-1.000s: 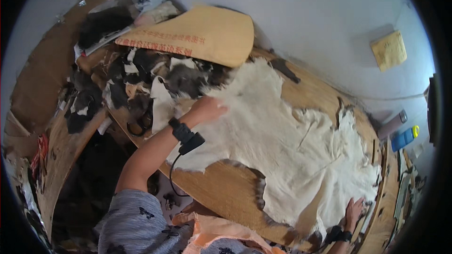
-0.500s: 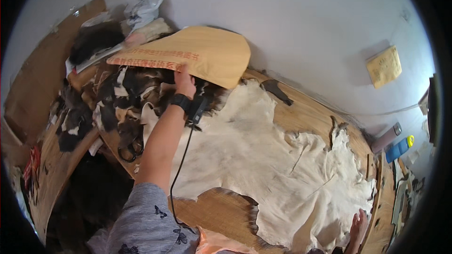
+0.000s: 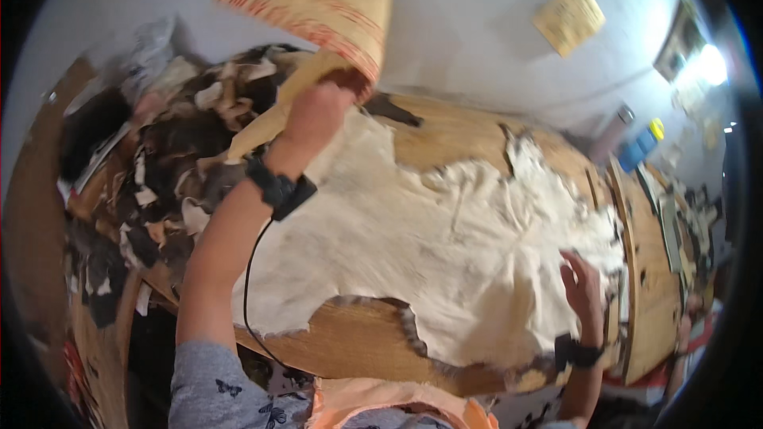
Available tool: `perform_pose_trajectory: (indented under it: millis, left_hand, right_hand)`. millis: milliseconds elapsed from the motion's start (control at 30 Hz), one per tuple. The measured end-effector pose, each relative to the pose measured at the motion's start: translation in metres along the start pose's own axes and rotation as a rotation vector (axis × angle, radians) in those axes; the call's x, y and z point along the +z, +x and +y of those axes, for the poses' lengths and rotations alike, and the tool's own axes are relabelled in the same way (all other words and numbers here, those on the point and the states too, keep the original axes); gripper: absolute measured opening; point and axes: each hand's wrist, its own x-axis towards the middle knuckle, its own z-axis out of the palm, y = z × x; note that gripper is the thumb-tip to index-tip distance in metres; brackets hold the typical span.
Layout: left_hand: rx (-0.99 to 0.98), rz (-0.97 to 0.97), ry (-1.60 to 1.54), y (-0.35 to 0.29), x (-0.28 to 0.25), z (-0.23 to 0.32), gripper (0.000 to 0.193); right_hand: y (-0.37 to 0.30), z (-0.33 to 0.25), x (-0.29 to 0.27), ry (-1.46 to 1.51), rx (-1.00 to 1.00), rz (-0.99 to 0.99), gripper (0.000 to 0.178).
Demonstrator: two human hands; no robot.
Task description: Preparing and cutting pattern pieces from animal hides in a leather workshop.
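A large, stiff tan paper sheet with red print (image 3: 350,20) is held up in the upper middle of the frame, bent so that a strip of it hangs down to the left. The left hand (image 3: 316,123) is closed on its lower part, pinching it, though the paper partly hides the fingertips. With one hand gripping a sheet this broad, a sharp crease or a tear at the pinch seems the likeliest harm; the free end could also swing and brush the wall.

Below it, across the middle, lies a wide, cream-coloured hide with ragged, furry edges (image 3: 381,214). The hanging strip could drag on it and ruck it. The right hand (image 3: 582,286), at the hide's right side, has its fingers loosely spread and grips nothing; whether it touches the hide cannot be told, so the hide may not be steadied.

The thin black cable (image 3: 249,294) from the left wrist could snag the hide's edge as the arm moves. Left of the sheet, the dark fur scraps (image 3: 187,135) piled on the brown wooden bench (image 3: 358,334) could be swept about by the hanging strip.
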Motion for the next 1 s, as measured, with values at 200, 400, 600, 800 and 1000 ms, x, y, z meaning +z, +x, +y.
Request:
perform_pose_trajectory:
  millis: [200, 400, 600, 800, 1000]
  left_hand:
    - [0.339, -0.355, -0.099, -0.079, 0.062, 0.136, 0.03]
    - [0.39, -0.259, -0.48, -0.123, 0.092, 0.155, 0.033]
    - [0.361, -0.313, -0.509, -0.124, 0.089, 0.155, 0.033]
    - [0.314, -0.367, -0.626, -0.123, 0.083, 0.147, 0.036]
    - [0.306, -0.395, -0.743, -0.128, 0.069, 0.123, 0.035]
  right_hand:
    - [0.008, -0.018, 0.005, 0.204, 0.259, -0.064, 0.026]
    - [-0.019, 0.013, 0.016, 0.642, 0.759, -0.177, 0.028]
    - [-0.04, 0.039, 0.022, 1.284, 0.97, 0.009, 0.026]
    - [-0.037, 0.059, 0.032, 1.533, 1.045, 0.193, 0.026]
    - [-0.031, 0.071, 0.036, 1.288, 0.968, 0.068, 0.014]
